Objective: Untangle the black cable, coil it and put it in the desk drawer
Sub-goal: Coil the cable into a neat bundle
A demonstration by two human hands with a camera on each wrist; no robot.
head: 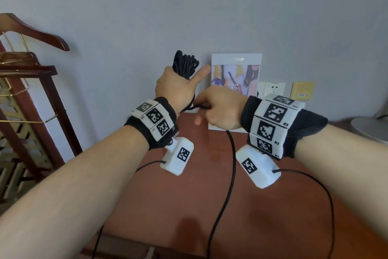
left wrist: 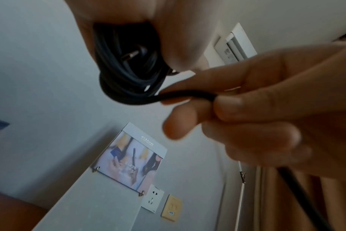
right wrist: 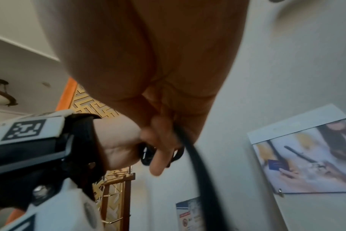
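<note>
Far left: wooden valet stand [head: 27,82] with a hanger [head: 35,31] on top, against the grey wall.

Left hand [head: 175,88] raised above the desk [head: 168,195], fingers wrapped round a bundle of black cable [head: 185,62]. Loops stick up out of the fist; thumb points out to the right. In the left wrist view the coils [left wrist: 126,75] sit in the palm with a plug end tucked among them.

Right hand [head: 220,107] just beside the left, closed on one strand of the cable, pinched between thumb and forefinger [left wrist: 207,81]. The strand runs taut from the coil into this hand. Below it the free length hangs down over the desk toward the near edge.

Behind the hands: a printed card [head: 236,73] against the wall. Right of it a white wall socket [head: 274,88], then a yellow plate [head: 302,90]. Far right, a round grey base [head: 369,130] on the desk.

No drawer or other container in view; the cable is held entirely in the hands.
</note>
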